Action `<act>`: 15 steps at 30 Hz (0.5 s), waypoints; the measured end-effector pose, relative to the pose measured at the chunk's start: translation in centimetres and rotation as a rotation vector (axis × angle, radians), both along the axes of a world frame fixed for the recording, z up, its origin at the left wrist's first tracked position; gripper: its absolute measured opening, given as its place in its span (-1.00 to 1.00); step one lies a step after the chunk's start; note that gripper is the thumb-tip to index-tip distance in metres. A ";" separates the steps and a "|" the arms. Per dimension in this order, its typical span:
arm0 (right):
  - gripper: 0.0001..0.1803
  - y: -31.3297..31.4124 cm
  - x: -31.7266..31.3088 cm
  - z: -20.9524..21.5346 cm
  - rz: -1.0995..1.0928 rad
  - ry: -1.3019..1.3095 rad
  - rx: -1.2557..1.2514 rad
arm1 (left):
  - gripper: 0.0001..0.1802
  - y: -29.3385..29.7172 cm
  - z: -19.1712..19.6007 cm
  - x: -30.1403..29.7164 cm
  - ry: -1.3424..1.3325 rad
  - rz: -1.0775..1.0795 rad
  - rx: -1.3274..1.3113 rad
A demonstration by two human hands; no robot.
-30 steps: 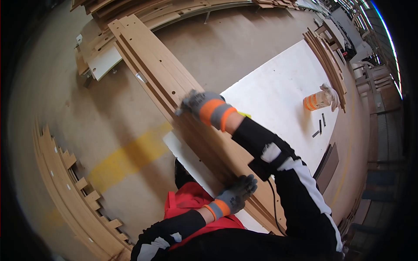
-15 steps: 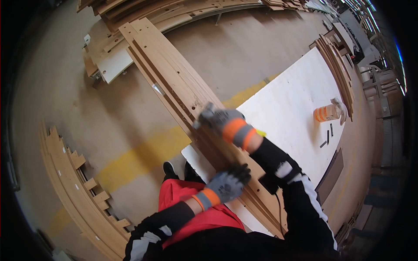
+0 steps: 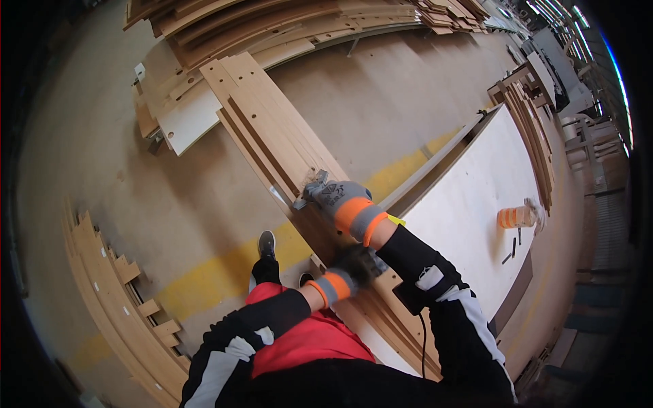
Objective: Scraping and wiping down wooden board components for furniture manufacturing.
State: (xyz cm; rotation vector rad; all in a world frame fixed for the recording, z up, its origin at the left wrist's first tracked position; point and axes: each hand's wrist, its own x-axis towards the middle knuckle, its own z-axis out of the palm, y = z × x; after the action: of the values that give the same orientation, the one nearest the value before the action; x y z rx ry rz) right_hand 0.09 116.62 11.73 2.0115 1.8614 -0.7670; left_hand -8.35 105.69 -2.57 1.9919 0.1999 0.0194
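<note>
Long wooden boards (image 3: 272,115) lie stacked in front of me, running diagonally from far left to near right, with several dark holes in them. My right hand (image 3: 343,204), in a grey glove with orange bands at the cuff, is closed at the upper boards. A small grey metallic-looking piece (image 3: 316,180) shows at its fingertips; I cannot make out what it is. Pale crumbs lie on the wood beside it. Nearer to me, my left hand (image 3: 357,266), gloved alike, is over the boards. Motion smears its fingers.
To the right lies a large white panel (image 3: 476,183) bearing an orange-striped cylinder (image 3: 517,217) and small black strips (image 3: 513,245). More boards are stacked on the floor at left (image 3: 115,292) and at the back (image 3: 252,27). A black cable (image 3: 425,343) hangs near my right forearm.
Both hands have moved farther along the boards, away from me. My left foot has come forward. A pale rail and dark gap now show along the white panel's far-left edge.
</note>
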 end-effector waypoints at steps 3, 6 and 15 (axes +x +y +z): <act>-0.71 4.4 0.5 -1.8 0.090 -0.067 0.061 | -0.73 1.0 2.5 -0.3 -0.353 -0.055 0.749; -0.71 10.1 -0.4 -2.4 0.133 -0.070 0.173 | -0.79 1.1 -0.6 0.4 -0.518 -0.006 0.931; -0.69 17.1 0.0 -3.0 0.113 -0.118 0.102 | -0.32 11.7 5.1 -1.1 -0.004 -0.162 0.650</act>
State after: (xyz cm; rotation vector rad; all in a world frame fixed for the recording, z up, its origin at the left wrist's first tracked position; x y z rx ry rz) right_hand 0.11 133.69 8.70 1.9452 1.9620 -0.5207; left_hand -9.46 117.41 2.54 2.6507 0.0254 -0.0177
